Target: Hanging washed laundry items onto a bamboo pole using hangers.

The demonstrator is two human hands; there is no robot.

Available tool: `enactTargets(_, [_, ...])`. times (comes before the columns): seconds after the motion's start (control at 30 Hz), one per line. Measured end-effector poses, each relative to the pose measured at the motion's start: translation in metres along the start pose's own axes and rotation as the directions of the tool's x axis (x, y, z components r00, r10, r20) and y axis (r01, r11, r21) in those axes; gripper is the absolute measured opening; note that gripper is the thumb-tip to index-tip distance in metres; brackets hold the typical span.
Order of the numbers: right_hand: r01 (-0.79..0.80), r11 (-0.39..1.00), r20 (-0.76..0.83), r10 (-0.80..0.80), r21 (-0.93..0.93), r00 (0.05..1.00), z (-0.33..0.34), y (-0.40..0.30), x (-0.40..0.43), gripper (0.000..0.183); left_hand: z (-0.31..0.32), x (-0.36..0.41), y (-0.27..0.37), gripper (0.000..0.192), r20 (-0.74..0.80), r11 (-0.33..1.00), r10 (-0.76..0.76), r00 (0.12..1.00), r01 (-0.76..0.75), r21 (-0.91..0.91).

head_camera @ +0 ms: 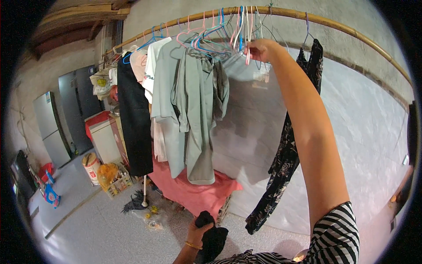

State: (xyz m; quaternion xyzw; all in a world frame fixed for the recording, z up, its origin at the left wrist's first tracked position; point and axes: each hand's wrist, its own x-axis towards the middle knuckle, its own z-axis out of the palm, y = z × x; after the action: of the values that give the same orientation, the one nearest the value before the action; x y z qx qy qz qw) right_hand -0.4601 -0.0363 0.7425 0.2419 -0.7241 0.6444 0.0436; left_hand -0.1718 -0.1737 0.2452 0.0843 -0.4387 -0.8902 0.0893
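Observation:
My right hand (260, 50) is raised to a bamboo pole (290, 12), its fingers on a pink-and-white hanger (247, 54) in a bunch of wire hangers. Low in front of me, my left hand (199, 231) grips a bunched black cloth (211, 242). Left of the raised hand, grey-green garments (199, 109), a white shirt (155, 52) and long black trousers or a skirt (133, 115) hang from the pole. Black floral trousers (286, 151) hang to the right, partly behind my forearm.
A pink cloth (197, 188) covers something low beneath the clothes. On the floor to the left are a mop (144, 194), a plastic bag (151, 217), a basket of small items (120, 183) and a bucket (91, 168). Refrigerators (52, 132) stand farther back.

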Motion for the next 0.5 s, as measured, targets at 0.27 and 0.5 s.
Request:
enactTargets(0.27, [-0.046,0.993,0.249,0.071,-0.107,0.966,0.011,-0.007,-0.035,0.018,-0.004,0.001,-0.003,0.032,-0.033,0.998,-0.002,0.999,0.004,0.066])
enactTargets(0.5, [0.307,0.936,0.324,-0.241,-0.171,0.915,0.013,0.018,-0.027,0.014,-0.002,0.0,0.0,0.035,0.014,0.998,-0.017,1.0,0.016,0.062])
